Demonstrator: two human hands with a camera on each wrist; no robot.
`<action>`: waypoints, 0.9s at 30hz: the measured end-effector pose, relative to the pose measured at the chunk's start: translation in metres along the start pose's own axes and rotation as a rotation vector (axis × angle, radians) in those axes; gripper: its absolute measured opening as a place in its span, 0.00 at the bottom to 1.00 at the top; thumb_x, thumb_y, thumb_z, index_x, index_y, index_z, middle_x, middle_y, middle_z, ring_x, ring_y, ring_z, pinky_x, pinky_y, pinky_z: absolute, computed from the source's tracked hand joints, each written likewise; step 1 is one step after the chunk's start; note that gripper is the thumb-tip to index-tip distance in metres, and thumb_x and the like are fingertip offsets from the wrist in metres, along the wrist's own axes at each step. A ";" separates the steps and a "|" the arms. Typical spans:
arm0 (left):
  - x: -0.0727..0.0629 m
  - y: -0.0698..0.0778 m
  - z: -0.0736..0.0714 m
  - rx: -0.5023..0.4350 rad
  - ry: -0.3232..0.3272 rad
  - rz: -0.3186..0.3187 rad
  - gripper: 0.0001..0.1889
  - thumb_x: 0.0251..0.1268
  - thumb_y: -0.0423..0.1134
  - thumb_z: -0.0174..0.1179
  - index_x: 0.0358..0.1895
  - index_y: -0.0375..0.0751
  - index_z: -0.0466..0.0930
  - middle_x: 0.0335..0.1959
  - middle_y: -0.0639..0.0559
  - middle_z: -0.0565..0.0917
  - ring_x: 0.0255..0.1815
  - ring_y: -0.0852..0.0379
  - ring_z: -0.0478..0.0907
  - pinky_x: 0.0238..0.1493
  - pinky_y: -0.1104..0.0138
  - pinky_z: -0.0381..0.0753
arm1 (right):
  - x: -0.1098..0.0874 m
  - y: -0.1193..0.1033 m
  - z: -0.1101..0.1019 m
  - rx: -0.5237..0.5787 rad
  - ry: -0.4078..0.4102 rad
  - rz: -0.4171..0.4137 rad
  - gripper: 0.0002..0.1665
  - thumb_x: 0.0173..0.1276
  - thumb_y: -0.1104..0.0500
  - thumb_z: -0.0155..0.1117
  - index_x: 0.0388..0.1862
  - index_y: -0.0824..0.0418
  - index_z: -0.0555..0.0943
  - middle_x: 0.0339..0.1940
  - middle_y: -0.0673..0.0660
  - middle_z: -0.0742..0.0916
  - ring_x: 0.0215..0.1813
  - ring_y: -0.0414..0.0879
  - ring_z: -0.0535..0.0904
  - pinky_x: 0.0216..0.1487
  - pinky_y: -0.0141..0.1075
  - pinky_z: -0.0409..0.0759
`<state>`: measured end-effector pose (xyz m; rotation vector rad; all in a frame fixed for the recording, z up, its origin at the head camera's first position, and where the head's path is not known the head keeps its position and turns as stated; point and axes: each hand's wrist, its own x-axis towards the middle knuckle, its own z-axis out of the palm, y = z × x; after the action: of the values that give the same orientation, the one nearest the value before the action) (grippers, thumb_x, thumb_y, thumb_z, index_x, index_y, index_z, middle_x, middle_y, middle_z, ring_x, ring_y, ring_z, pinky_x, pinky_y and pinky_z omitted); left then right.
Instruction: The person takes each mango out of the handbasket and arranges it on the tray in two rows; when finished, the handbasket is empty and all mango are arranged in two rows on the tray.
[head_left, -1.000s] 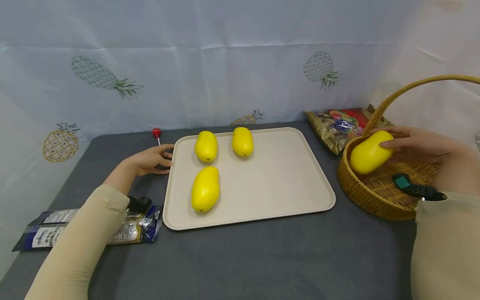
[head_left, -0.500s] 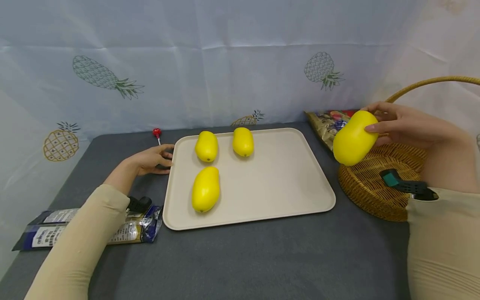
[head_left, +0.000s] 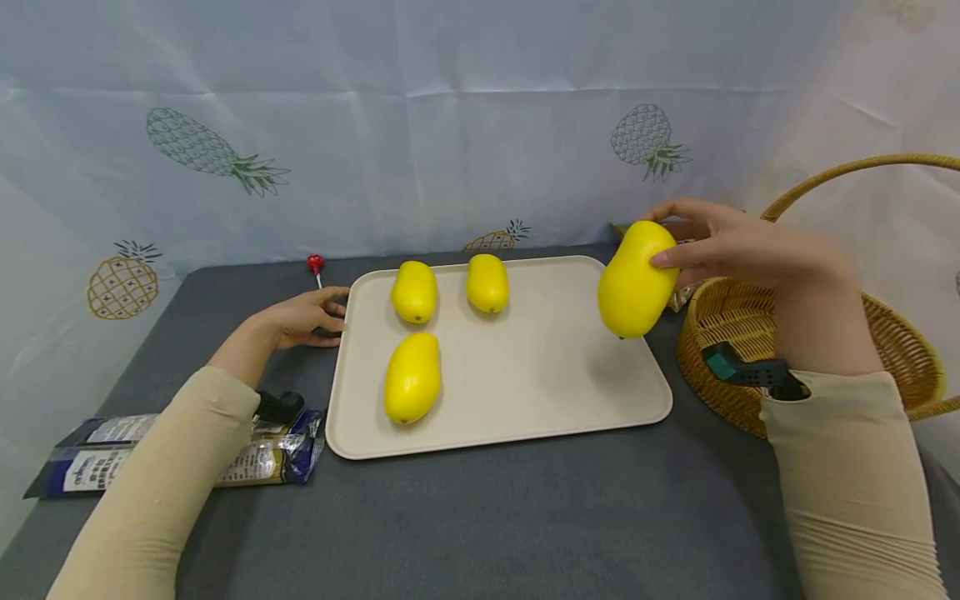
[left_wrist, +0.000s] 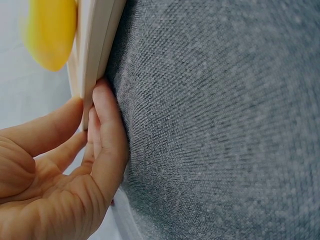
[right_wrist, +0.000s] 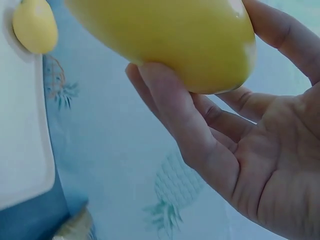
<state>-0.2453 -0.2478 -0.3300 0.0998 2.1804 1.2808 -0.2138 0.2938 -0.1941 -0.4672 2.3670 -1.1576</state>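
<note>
My right hand (head_left: 708, 242) holds a yellow mango-shaped fruit (head_left: 636, 279) above the right side of the beige tray (head_left: 525, 375). In the right wrist view, the fingers and thumb grip one end of this fruit (right_wrist: 175, 40). Two similar yellow fruits lie near the tray's back left, a left one (head_left: 414, 292) and a right one (head_left: 487, 283). A third yellow fruit (head_left: 412, 378) lies in front of them. At the tray's left edge, my left hand (head_left: 300, 321) rests with loosely bent fingers. Its fingertips touch the outer rim (left_wrist: 92, 50) in the left wrist view.
Right of the tray stands a wicker basket (head_left: 731, 400) with a tall handle. A gold snack bag, mostly hidden by the right hand, lies behind it. Dark blue packets (head_left: 296, 458) lie under the left forearm. A red lollipop (head_left: 315, 265) is behind the left hand.
My right hand has lifted the yellow fruit out of the basket and carried it left, over the tray's right side. My left hand stays at the tray's edge.
</note>
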 end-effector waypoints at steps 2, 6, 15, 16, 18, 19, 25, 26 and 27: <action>0.000 -0.001 0.000 0.000 0.001 0.001 0.45 0.74 0.33 0.53 0.81 0.45 0.30 0.70 0.33 0.56 0.49 0.59 0.76 0.53 0.67 0.83 | 0.006 -0.006 0.008 0.003 -0.005 0.001 0.26 0.76 0.57 0.57 0.67 0.54 0.61 0.57 0.52 0.79 0.51 0.50 0.84 0.49 0.40 0.88; 0.001 -0.001 0.000 -0.003 0.000 0.000 0.44 0.74 0.32 0.53 0.81 0.45 0.30 0.72 0.32 0.55 0.51 0.58 0.76 0.55 0.66 0.83 | 0.021 -0.014 0.022 0.037 -0.041 -0.002 0.28 0.75 0.57 0.58 0.68 0.58 0.61 0.58 0.54 0.78 0.52 0.50 0.83 0.50 0.40 0.88; 0.000 -0.002 0.000 -0.009 0.002 0.004 0.44 0.74 0.32 0.53 0.81 0.46 0.31 0.71 0.32 0.56 0.51 0.58 0.76 0.54 0.66 0.83 | 0.049 -0.019 0.046 0.071 -0.098 0.020 0.32 0.72 0.55 0.62 0.70 0.59 0.61 0.61 0.60 0.76 0.54 0.51 0.82 0.53 0.43 0.87; 0.000 -0.002 0.000 -0.009 0.003 0.003 0.44 0.74 0.32 0.52 0.81 0.46 0.31 0.71 0.32 0.56 0.51 0.58 0.76 0.54 0.66 0.83 | 0.051 -0.019 0.048 0.072 -0.102 0.019 0.33 0.72 0.55 0.62 0.70 0.59 0.61 0.62 0.61 0.76 0.55 0.51 0.81 0.54 0.44 0.87; 0.000 -0.001 0.000 -0.008 0.005 0.000 0.44 0.74 0.32 0.52 0.81 0.46 0.31 0.71 0.32 0.56 0.51 0.58 0.76 0.54 0.65 0.83 | 0.056 -0.019 0.052 0.069 -0.110 0.019 0.33 0.71 0.55 0.63 0.70 0.59 0.62 0.64 0.61 0.75 0.56 0.51 0.80 0.54 0.44 0.87; 0.000 -0.001 0.001 -0.010 0.006 -0.002 0.44 0.74 0.31 0.52 0.81 0.46 0.31 0.71 0.32 0.56 0.51 0.58 0.76 0.54 0.66 0.83 | 0.058 -0.019 0.054 0.070 -0.112 0.021 0.33 0.71 0.54 0.63 0.70 0.59 0.62 0.65 0.61 0.74 0.57 0.52 0.80 0.54 0.45 0.87; 0.000 -0.001 0.001 -0.008 0.007 -0.002 0.44 0.74 0.32 0.53 0.81 0.45 0.31 0.71 0.32 0.56 0.51 0.58 0.76 0.54 0.66 0.83 | 0.074 -0.019 0.067 0.078 -0.147 0.040 0.34 0.70 0.54 0.63 0.70 0.57 0.62 0.66 0.62 0.74 0.58 0.54 0.79 0.55 0.46 0.87; 0.000 -0.001 0.000 -0.008 0.007 -0.001 0.44 0.74 0.32 0.53 0.81 0.46 0.31 0.71 0.32 0.56 0.51 0.58 0.76 0.54 0.66 0.83 | 0.076 -0.019 0.069 0.076 -0.159 0.041 0.34 0.70 0.54 0.63 0.70 0.57 0.61 0.66 0.63 0.74 0.58 0.54 0.79 0.55 0.46 0.86; 0.000 -0.001 0.000 -0.007 0.007 0.000 0.45 0.74 0.32 0.53 0.81 0.46 0.31 0.71 0.32 0.56 0.52 0.57 0.76 0.54 0.66 0.83 | 0.078 -0.019 0.071 0.077 -0.170 0.043 0.34 0.70 0.55 0.63 0.70 0.58 0.61 0.66 0.63 0.74 0.57 0.54 0.80 0.55 0.46 0.86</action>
<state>-0.2451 -0.2479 -0.3307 0.0932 2.1811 1.2912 -0.2390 0.1987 -0.2366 -0.4675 2.1688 -1.1386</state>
